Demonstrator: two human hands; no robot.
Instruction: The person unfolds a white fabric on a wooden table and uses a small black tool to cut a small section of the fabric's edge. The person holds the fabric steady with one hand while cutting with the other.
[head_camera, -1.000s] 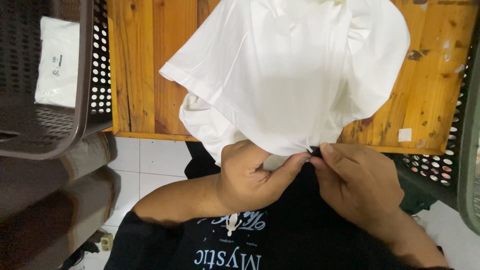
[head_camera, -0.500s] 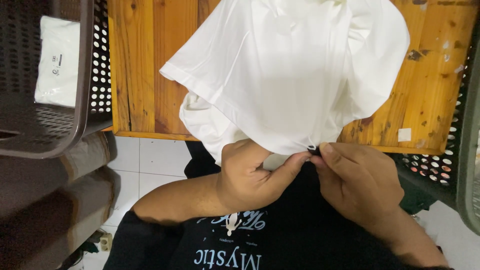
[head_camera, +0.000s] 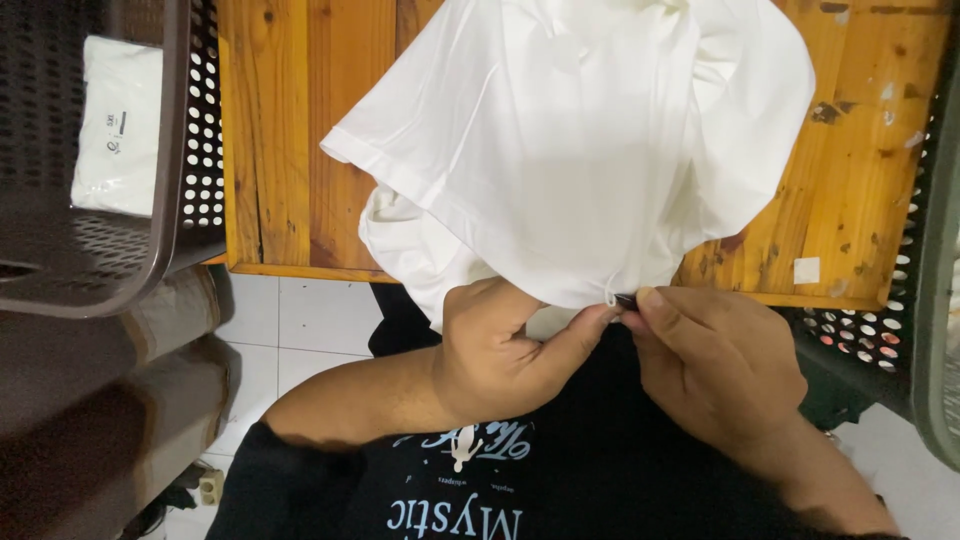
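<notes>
Both hands pinch the near hem of the white shirt (head_camera: 580, 160) draped over the wooden table (head_camera: 860, 170); your left hand (head_camera: 500, 350) nips cloth, your right hand (head_camera: 715, 360) grips a small dark thing at the hem; keep pinches close, cloth taut; brown basket (head_camera: 90, 250) crowds left, green basket (head_camera: 935, 330) right; table's near edge sits close.

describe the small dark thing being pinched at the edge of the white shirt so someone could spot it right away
Start at the wooden table, then follow the white garment to its near hem. There, between the left hand and right hand, sits a small dark object, the only dark speck against white cloth.
</notes>
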